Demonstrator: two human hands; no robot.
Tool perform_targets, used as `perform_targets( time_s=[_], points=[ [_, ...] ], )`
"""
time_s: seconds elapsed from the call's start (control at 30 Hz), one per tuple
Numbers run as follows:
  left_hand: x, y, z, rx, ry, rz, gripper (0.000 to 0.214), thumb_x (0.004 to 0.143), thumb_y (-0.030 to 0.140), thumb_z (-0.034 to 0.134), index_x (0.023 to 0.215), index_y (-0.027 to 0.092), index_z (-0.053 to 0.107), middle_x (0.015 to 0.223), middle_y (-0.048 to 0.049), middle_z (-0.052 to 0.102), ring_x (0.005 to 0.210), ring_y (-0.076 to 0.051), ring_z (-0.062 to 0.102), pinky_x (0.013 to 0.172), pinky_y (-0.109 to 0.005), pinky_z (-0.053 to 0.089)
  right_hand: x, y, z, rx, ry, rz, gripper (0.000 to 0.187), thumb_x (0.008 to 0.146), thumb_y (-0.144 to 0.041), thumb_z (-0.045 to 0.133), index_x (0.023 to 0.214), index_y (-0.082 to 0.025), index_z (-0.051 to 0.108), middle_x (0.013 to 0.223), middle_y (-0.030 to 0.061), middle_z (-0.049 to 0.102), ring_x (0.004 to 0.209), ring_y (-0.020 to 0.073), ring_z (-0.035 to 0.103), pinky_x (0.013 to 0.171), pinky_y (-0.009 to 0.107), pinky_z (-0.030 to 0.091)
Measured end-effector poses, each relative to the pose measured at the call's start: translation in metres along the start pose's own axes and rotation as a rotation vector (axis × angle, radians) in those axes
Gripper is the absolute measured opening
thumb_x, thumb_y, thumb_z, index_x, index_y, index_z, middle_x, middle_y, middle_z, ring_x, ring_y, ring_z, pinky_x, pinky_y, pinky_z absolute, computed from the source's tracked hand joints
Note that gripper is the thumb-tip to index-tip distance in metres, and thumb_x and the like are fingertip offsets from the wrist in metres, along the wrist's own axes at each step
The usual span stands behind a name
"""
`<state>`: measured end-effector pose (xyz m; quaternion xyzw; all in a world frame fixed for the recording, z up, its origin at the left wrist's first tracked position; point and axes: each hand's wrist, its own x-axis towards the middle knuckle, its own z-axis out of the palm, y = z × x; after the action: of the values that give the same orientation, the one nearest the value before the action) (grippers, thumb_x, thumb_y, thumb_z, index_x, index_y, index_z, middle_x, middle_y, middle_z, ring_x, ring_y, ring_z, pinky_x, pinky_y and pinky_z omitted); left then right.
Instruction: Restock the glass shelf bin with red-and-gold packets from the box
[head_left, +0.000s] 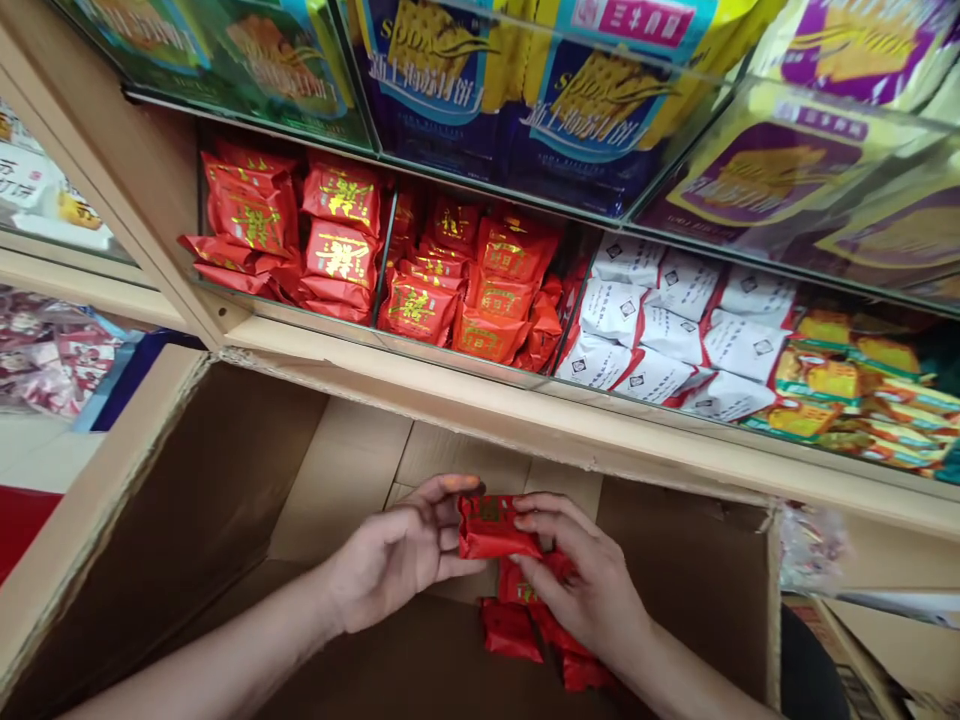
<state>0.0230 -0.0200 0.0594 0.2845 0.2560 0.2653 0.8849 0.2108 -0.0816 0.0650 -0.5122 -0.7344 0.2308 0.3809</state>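
Both my hands are inside an open cardboard box (225,500). My left hand (397,555) pinches the left edge of a small red snack packet (491,530) with thumb and fingers. My right hand (581,580) grips the same packet's right edge, its fingers curled over a few more red packets (517,625) lying on the box floor. The held packet sits just above those loose ones. On the shelf above, red packets with gold print (337,250) fill two glass-fronted compartments.
White packets (667,330) and orange-green packets (862,395) fill the compartments to the right. Large blue and purple biscuit bags (525,90) lie on the tilted shelf above. A wooden shelf ledge (525,410) runs just behind the box. Another carton (847,660) sits at lower right.
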Motion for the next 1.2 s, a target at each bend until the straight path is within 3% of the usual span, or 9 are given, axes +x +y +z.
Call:
perform_targets(
  time_s=[0.1, 0.2, 0.33, 0.47, 0.63, 0.73, 0.9, 1.07, 1.2],
  points=[
    [0.000, 0.001, 0.006, 0.019, 0.077, -0.075, 0.038, 0.069, 0.019, 0.057, 0.105, 0.023, 0.047, 0.105, -0.0038, 0.052, 0.092, -0.019, 0.052, 0.082, -0.039, 0.037, -0.005, -0.001, -0.001, -0.079, -0.031, -0.071, 0.030, 0.072, -0.008, 0.046, 0.099, -0.020, 0.047, 0.110, 0.0105, 0.045, 0.105, 0.0178, 0.043, 0.084, 0.031, 0.041],
    [0.002, -0.003, 0.008, 0.153, 0.135, -0.026, 0.039, 0.064, 0.016, 0.064, 0.100, 0.022, 0.051, 0.101, -0.0024, 0.054, 0.088, -0.016, 0.053, 0.081, -0.032, 0.039, -0.007, -0.002, 0.000, -0.045, -0.019, 0.006, 0.041, 0.071, -0.007, 0.042, 0.109, -0.019, 0.042, 0.123, 0.0125, 0.033, 0.116, 0.0218, 0.032, 0.091, 0.038, 0.035],
    [0.006, -0.007, 0.002, 0.291, 0.163, 0.137, 0.048, 0.064, 0.017, 0.064, 0.107, 0.023, 0.044, 0.098, -0.0019, 0.054, 0.088, -0.015, 0.051, 0.078, -0.029, 0.039, -0.004, -0.001, 0.003, 0.438, 0.018, 0.304, 0.040, 0.079, -0.014, 0.035, 0.117, -0.023, 0.031, 0.124, 0.0118, 0.036, 0.110, 0.0193, 0.040, 0.083, 0.037, 0.043],
    [0.005, -0.009, -0.001, 0.338, 0.088, 0.176, 0.055, 0.060, 0.013, 0.067, 0.108, 0.024, 0.042, 0.087, 0.0011, 0.055, 0.076, -0.011, 0.052, 0.068, -0.024, 0.041, 0.000, 0.001, 0.008, 0.720, -0.001, 0.475, 0.045, 0.076, -0.024, 0.050, 0.117, -0.025, 0.030, 0.120, 0.0103, 0.041, 0.099, 0.0165, 0.049, 0.081, 0.033, 0.043],
    [-0.006, 0.001, 0.000, 0.200, -0.077, 0.000, 0.041, 0.057, 0.017, 0.070, 0.093, 0.019, 0.052, 0.082, -0.0013, 0.061, 0.069, -0.011, 0.056, 0.063, -0.024, 0.041, 0.001, -0.014, -0.007, 0.669, -0.230, 0.466, 0.030, 0.071, -0.028, 0.057, 0.098, -0.020, 0.045, 0.085, 0.0044, 0.059, 0.078, 0.0159, 0.056, 0.070, 0.029, 0.047],
    [-0.012, 0.013, 0.001, 0.088, -0.130, -0.014, 0.032, 0.060, 0.027, 0.067, 0.089, 0.017, 0.056, 0.082, -0.0024, 0.062, 0.067, -0.012, 0.057, 0.063, -0.026, 0.042, 0.010, -0.039, -0.036, 0.464, -0.212, 0.372, 0.027, 0.070, -0.028, 0.058, 0.094, -0.024, 0.047, 0.079, 0.0031, 0.058, 0.070, 0.0154, 0.057, 0.059, 0.025, 0.049],
    [-0.012, 0.019, -0.001, 0.081, -0.119, 0.034, 0.023, 0.076, 0.024, 0.049, 0.097, 0.017, 0.052, 0.088, -0.0083, 0.061, 0.078, -0.019, 0.059, 0.071, -0.032, 0.039, 0.082, -0.070, -0.065, 0.244, 0.135, 0.099, 0.026, 0.070, -0.025, 0.058, 0.093, -0.023, 0.047, 0.081, 0.0037, 0.058, 0.070, 0.0147, 0.057, 0.057, 0.024, 0.049],
    [-0.009, 0.011, -0.004, 0.112, -0.098, 0.019, 0.024, 0.073, 0.019, 0.051, 0.097, 0.016, 0.052, 0.091, -0.0086, 0.059, 0.078, -0.017, 0.058, 0.069, -0.029, 0.039, 0.188, -0.051, -0.037, -0.229, 0.290, -0.215, 0.025, 0.075, -0.022, 0.049, 0.099, -0.016, 0.046, 0.086, 0.0054, 0.058, 0.074, 0.0146, 0.054, 0.067, 0.027, 0.043],
    [-0.012, 0.008, -0.004, 0.133, -0.140, -0.024, 0.026, 0.068, 0.018, 0.056, 0.094, 0.017, 0.053, 0.088, -0.0074, 0.061, 0.073, -0.014, 0.058, 0.065, -0.026, 0.038, 0.236, -0.033, -0.016, -0.580, 0.332, -0.292, 0.025, 0.078, -0.018, 0.041, 0.103, -0.013, 0.047, 0.100, 0.0105, 0.056, 0.092, 0.0191, 0.050, 0.081, 0.033, 0.034]
  ],
)
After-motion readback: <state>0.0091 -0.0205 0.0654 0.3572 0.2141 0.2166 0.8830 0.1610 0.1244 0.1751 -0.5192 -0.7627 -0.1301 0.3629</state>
